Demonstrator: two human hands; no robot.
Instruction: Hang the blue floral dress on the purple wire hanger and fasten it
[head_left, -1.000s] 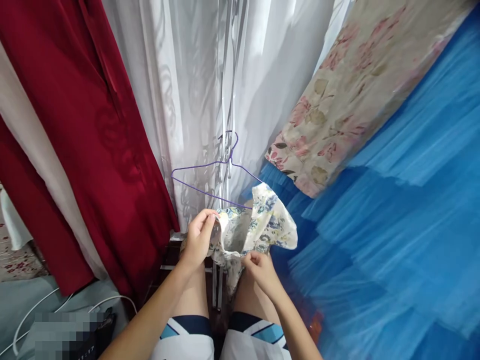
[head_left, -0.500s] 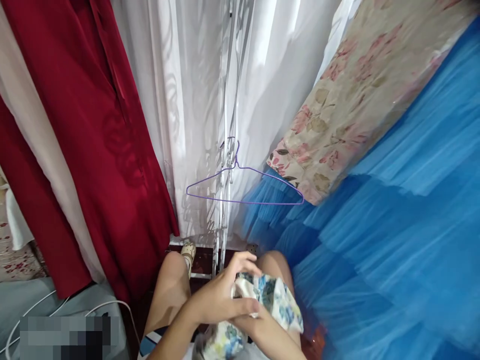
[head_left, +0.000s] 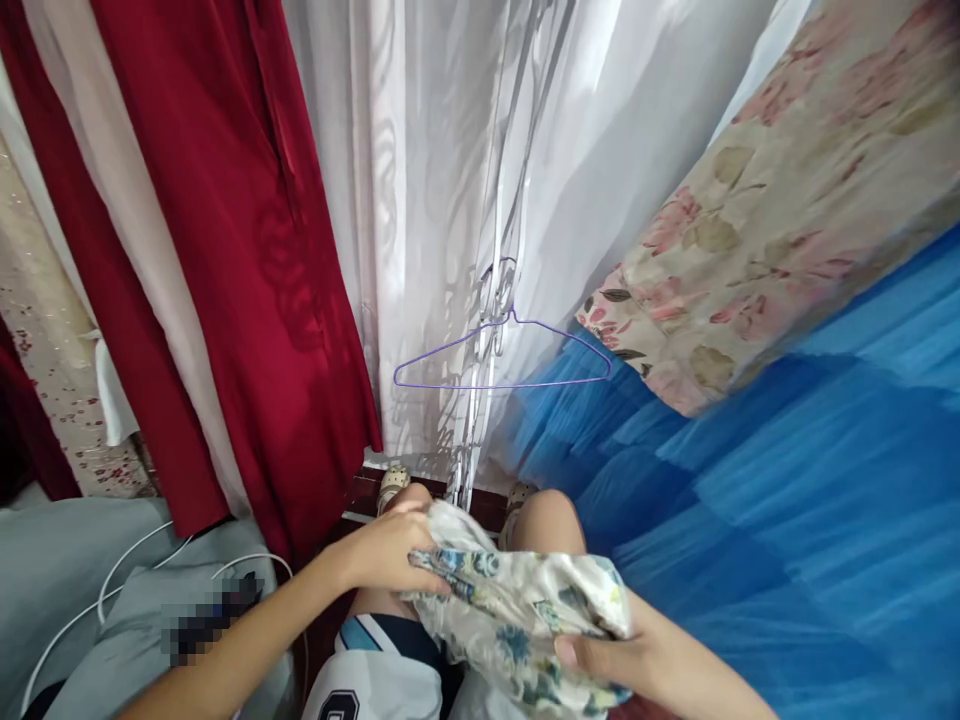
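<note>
A white garment with a blue flower print (head_left: 517, 615) lies bunched over my knees, held at both ends. My left hand (head_left: 386, 552) is closed on its left edge, fingers curled over the cloth. My right hand (head_left: 622, 660) grips it from below at the right, thumb on top. A thin purple wire hanger (head_left: 501, 358) hangs bare on the silver rack pole (head_left: 480, 400) straight ahead, above my hands and apart from the garment.
A dark red dress (head_left: 247, 250) hangs at the left, a white sheer curtain (head_left: 427, 200) behind the rack. Blue tulle (head_left: 750, 500) fills the right, with a pink floral cloth (head_left: 787, 230) above it. White cables (head_left: 127, 580) lie on grey fabric at lower left.
The floral garment has come off the hanger and down onto my lap. The hanger now hangs bare and level. Both hands have moved apart along the cloth.
</note>
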